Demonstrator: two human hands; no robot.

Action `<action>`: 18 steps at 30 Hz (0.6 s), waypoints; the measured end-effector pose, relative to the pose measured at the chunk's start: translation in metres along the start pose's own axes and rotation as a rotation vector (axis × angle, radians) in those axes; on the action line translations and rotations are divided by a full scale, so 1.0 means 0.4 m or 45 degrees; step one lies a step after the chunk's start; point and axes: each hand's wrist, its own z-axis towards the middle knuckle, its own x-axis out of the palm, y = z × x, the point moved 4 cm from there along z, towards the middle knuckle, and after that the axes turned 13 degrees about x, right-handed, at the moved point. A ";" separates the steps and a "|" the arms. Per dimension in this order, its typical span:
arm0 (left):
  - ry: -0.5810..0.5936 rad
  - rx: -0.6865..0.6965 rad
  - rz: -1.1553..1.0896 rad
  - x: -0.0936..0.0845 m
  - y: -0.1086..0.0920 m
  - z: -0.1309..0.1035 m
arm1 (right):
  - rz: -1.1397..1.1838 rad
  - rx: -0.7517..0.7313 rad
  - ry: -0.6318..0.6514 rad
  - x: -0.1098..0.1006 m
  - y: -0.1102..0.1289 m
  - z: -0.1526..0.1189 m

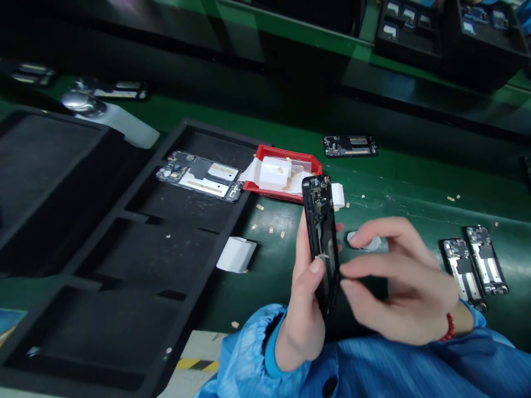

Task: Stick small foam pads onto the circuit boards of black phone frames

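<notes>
Upright in my left hand (305,309) is a black phone body (321,232) with its circuit side partly turned toward my right hand; the thumb lies along its edge near a small pale strip. Beside the phone's lower right edge is my right hand (402,282), thumb and index finger close together, the other fingers loosely curled. Whether anything small sits between those fingertips is too fine to make out. Behind the phone stands a red tray (253,185) holding white paper and tan bits. A whitish round item (369,242) lies behind my right fingers.
A black compartment tray (194,260) at left carries another phone body (203,177). More phone bodies lie at the back (350,146) and right (485,260). A folded white paper (236,254), tan scraps and a white bottle with a metal top (124,121) are on the green bench.
</notes>
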 end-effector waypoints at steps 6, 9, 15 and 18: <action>-0.279 -0.021 -0.131 -0.012 -0.003 -0.029 | 0.092 -0.030 0.046 0.040 0.001 -0.004; -0.263 0.020 -0.137 -0.009 -0.007 -0.035 | 0.141 -0.019 0.052 0.050 -0.008 0.001; -0.173 0.090 -0.079 -0.019 0.000 -0.039 | 0.260 0.054 0.076 0.060 -0.016 -0.003; -0.215 0.152 -0.019 -0.033 0.004 -0.044 | 0.306 0.119 0.133 0.061 -0.018 0.000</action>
